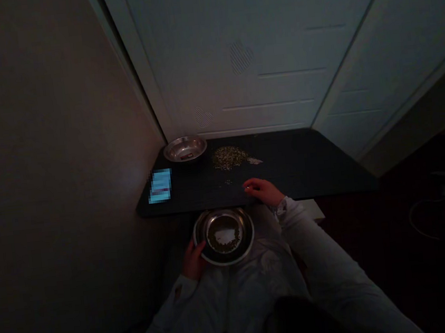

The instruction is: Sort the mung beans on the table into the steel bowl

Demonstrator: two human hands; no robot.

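Note:
My left hand (pixel 195 260) grips the left rim of a metal bowl (pixel 249 232), held over my lap at the table's front edge. Small brownish-green grains lie in a ring on the bowl's bottom. Above the dark table, near its front edge, my right hand (pixel 263 189) has its fingers curled and their tips together; whatever they may pinch is too small to make out. Beyond it is a heap of greenish grains (pixel 229 157), with a small pale pile (pixel 255 160) at its right side. A few loose grains (pixel 228 182) lie left of my right hand.
The dark table (pixel 309 162) stands against a pale panelled door (pixel 272 34). A second metal bowl (pixel 185 149) sits at its back left corner. In front of that bowl lies a blurred light-blue item (pixel 160 186). A wall (pixel 65 151) rises close on the left.

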